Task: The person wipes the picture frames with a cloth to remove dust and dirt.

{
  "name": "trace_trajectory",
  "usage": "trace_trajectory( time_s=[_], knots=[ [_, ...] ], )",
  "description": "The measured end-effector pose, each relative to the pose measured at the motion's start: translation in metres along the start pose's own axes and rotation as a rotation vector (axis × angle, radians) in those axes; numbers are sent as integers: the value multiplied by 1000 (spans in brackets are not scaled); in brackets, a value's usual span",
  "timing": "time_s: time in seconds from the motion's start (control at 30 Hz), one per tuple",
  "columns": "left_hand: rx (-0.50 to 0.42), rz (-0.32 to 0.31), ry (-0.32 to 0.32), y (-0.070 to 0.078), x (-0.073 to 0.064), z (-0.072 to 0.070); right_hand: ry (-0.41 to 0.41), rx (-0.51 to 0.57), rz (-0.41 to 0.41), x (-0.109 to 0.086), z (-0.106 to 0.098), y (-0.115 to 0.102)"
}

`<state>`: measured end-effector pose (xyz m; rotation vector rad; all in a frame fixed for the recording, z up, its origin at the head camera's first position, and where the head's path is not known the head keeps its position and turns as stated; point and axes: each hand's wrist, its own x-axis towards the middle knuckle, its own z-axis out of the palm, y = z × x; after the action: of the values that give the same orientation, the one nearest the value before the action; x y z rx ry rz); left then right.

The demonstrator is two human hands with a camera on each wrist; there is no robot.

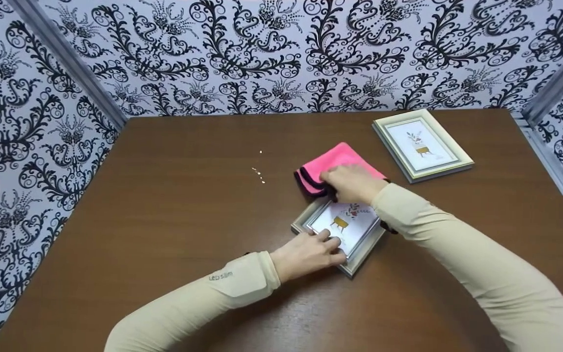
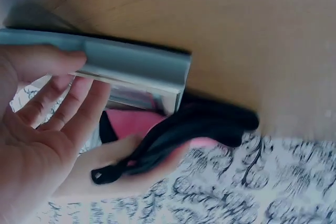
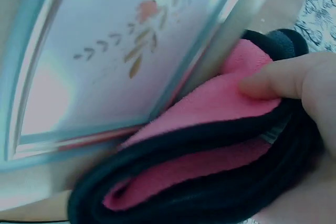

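A cream picture frame (image 1: 365, 252) lies at a slant on the table, its glazed front showing a print of flowers on a yellow stand. My left hand (image 1: 308, 255) grips its near edge, with the thumb along the outer side and the fingers over the front, as the left wrist view shows. In my right hand (image 1: 352, 183) is a folded pink cloth (image 1: 341, 155) with black edging, pinched by the thumb on its pink side. The cloth (image 3: 231, 87) lies against the far end of the frame and covers part of it in the head view.
A second cream picture frame (image 1: 421, 142) with a similar print lies face up at the back right. Small bright specks (image 1: 259, 173) show on the brown wooden table (image 1: 188, 195). Walls (image 1: 262, 58) with black scroll patterns stand behind and at both sides.
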<state>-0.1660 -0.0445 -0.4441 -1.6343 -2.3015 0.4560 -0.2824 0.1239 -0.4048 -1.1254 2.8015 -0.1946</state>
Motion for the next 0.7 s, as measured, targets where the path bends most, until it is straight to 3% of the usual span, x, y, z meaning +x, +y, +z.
trace_trajectory(
  time_s=[0.2,0.43,0.57,0.7],
  knots=[
    [32,4,16,3,4,-1,-137,-23,-25,12,0,-21],
    [88,-14,44,5,3,-2,-332,-39,-210,23,-8,-63],
    [120,-15,42,6,4,-1,-325,-38,-298,22,-8,-67],
    [128,-20,11,7,4,-1,-245,-65,-391,16,-7,-54]
  ],
)
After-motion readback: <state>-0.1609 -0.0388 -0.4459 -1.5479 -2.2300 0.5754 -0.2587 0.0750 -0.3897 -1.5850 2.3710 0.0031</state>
